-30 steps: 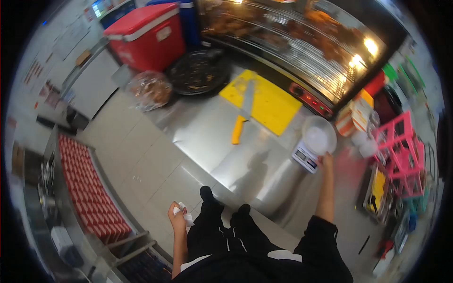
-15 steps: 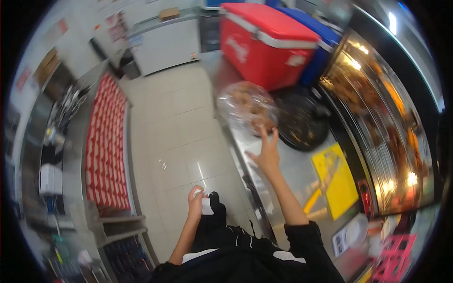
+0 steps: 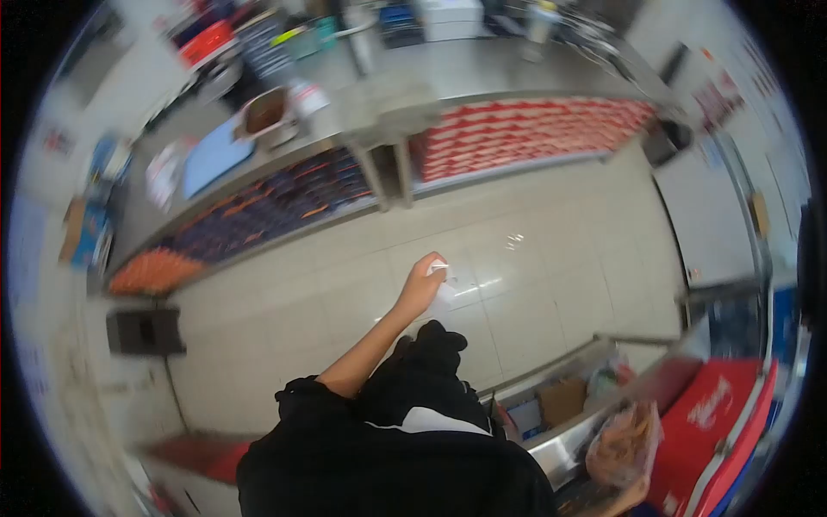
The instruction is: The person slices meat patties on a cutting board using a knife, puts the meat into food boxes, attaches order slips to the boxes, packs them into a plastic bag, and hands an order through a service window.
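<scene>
Near the middle of the view, over the tiled floor, my left hand (image 3: 420, 287) is closed around a crumpled white paper (image 3: 443, 297), part of which hangs below the fingers. At the bottom right my right hand (image 3: 631, 495) shows only in part, right beside the lower edge of a clear plastic bag (image 3: 624, 444) with brown food inside. Its fingers are blurred, and whether they grip the bag cannot be made out. The bag rests on the metal counter (image 3: 556, 457), next to a red cooler box (image 3: 711, 422).
Across the floor stands a metal counter (image 3: 491, 73) with red-and-white packages (image 3: 525, 129) stacked below. Its left part carries a blue board (image 3: 215, 159) and a metal container (image 3: 267, 116). A white freezer (image 3: 711, 215) is at the right, a dark box (image 3: 146, 331) at the left.
The view has swung left, from the heated display and counter to the opposite counter. My right hand moved from the scale to beside the bag. My left hand still holds the paper.
</scene>
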The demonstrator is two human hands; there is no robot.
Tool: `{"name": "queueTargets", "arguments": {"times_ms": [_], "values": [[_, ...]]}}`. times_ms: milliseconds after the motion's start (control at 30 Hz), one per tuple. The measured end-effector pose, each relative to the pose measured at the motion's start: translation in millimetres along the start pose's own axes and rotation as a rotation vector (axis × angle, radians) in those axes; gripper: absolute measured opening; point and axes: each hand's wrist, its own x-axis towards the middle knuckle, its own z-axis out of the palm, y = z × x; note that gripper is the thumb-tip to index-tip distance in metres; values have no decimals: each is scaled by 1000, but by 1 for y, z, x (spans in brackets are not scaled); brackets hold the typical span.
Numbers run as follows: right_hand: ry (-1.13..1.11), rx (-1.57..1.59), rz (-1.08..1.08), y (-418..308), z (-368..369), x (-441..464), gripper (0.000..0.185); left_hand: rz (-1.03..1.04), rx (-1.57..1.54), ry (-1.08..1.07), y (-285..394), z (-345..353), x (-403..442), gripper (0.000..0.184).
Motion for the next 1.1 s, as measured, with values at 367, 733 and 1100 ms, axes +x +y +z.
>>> {"name": "queueTargets", "arguments": {"times_ms": [367, 733, 1100], "values": [[-574, -179, -81, -33, 142, 84, 31, -64, -27, 367, 15, -91, -122, 10], [-89, -358, 9, 38, 208, 143, 30, 1, 95, 475, 10, -124, -98, 18], [-213, -781, 262, 257, 352, 109, 50, -160, 90, 518, -24, -168, 69, 39]]}}
